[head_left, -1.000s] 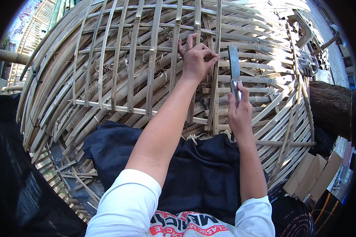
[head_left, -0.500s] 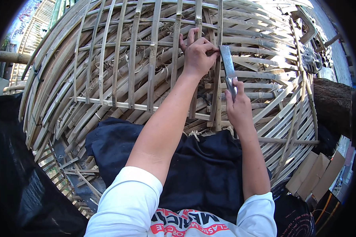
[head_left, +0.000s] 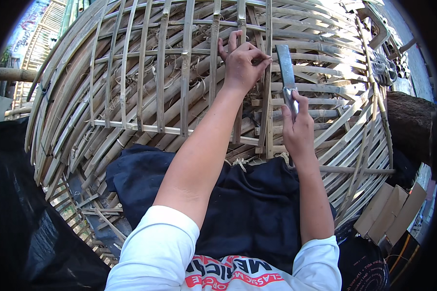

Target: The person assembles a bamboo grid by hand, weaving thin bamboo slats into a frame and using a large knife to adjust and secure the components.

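My left hand [head_left: 243,68] reaches to a bamboo lattice, its thumb and forefinger pinched together at an upright bamboo strip [head_left: 268,106]. Whatever lies between those fingertips is too small to make out. The other fingers are raised, over the neighbouring strip. In my right hand [head_left: 297,128] is a flat metal tool [head_left: 285,63] with a long, blunt-ended head and a rounded metal shank; my fingers wrap round its lower part. The tool stands a little to the right of the pinched fingertips, apart from them. Crossing strips [head_left: 187,68] form the lattice around both hands.
Beneath the lattice lies a thick pile of bent bamboo strips [head_left: 73,126]. Dark cloth [head_left: 257,203] covers my lap. Black sheeting [head_left: 29,208] hangs at the left. At the right are a brown log [head_left: 408,121] and cardboard [head_left: 388,213].
My right hand has drawn the metal tool to the right and slightly down, away from the left fingertips. My left hand stays pinched at nearly the same spot.
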A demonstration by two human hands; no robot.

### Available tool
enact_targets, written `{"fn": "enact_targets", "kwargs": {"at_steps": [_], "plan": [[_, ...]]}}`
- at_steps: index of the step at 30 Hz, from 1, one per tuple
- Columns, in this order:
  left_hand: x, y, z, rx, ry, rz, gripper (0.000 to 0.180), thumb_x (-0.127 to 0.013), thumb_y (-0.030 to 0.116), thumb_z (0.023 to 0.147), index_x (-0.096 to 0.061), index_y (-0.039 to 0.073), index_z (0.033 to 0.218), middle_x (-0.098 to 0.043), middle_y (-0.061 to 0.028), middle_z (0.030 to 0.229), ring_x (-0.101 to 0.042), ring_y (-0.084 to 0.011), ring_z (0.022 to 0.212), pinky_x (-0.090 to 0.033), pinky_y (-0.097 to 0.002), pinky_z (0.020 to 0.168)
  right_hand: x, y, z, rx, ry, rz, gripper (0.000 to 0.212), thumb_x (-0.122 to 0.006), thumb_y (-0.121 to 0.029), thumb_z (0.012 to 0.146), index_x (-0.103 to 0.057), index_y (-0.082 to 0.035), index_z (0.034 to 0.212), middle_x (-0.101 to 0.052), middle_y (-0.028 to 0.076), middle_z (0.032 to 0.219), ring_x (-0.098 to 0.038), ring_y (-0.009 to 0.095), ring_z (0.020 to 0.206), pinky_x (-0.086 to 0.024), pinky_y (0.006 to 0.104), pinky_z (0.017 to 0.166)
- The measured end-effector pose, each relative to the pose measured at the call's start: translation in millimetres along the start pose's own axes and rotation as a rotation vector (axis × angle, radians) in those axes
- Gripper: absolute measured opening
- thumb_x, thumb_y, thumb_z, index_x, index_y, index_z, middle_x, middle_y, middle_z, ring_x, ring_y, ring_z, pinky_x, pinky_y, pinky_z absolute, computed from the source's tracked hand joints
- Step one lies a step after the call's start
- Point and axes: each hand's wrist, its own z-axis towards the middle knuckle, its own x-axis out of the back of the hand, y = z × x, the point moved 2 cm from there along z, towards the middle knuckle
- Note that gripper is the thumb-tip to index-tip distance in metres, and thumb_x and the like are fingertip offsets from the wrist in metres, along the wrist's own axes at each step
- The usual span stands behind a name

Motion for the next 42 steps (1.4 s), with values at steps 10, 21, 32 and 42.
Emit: {"fn": "enact_targets", "kwargs": {"at_steps": [10, 21, 32, 42], "plan": [[-3, -2, 2, -0.019, 0.005, 0.042, 0.01, -0.084, 0.026, 0.07, -0.076, 0.021, 0.074, -0.066, 0.0054, 0.082, -0.04, -0.0279, 0.132, -0.007, -0.0569, 0.113, -5, 3, 5, -0.015, -0.118, -0.096, 0.03, -0.054, -0.019, 0.098, -0.043, -0.007, 0.123, -0.065, 0.026, 0.103, -0.061, 0.049, 0.093, -0.048, 0.0532, 0.076], [-4, -1, 5, -0.041, 0.014, 0.041, 0.013, -0.083, 0.03, 0.072, -0.076, 0.019, 0.075, -0.067, 0.0051, 0.084, -0.04, -0.0285, 0.132, -0.006, -0.0561, 0.112, -8, 14, 8, 0.023, -0.089, -0.12, 0.029, -0.054, -0.016, 0.097, -0.043, -0.007, 0.122, -0.064, 0.027, 0.103, -0.062, 0.048, 0.092, -0.048, 0.052, 0.075], [-1, -2, 3, -0.015, -0.005, 0.044, 0.012, -0.084, 0.027, 0.069, -0.075, 0.02, 0.073, -0.067, 0.005, 0.083, -0.041, -0.0284, 0.131, -0.006, -0.0566, 0.113, -7, 1, 8, 0.012, -0.071, -0.089, 0.03, -0.055, -0.017, 0.097, -0.045, -0.007, 0.123, -0.064, 0.027, 0.099, -0.063, 0.048, 0.09, -0.048, 0.0515, 0.074], [-3, 0, -1, -0.035, 0.041, 0.005, 0.012, -0.084, 0.024, 0.066, -0.074, 0.02, 0.07, -0.066, 0.0041, 0.08, -0.045, -0.0277, 0.127, -0.008, -0.0568, 0.113, -4, -1, 5, 0.021, 0.018, 0.066, 0.032, -0.055, -0.019, 0.097, -0.044, -0.007, 0.125, -0.065, 0.024, 0.097, -0.064, 0.045, 0.086, -0.049, 0.0513, 0.073]]}}
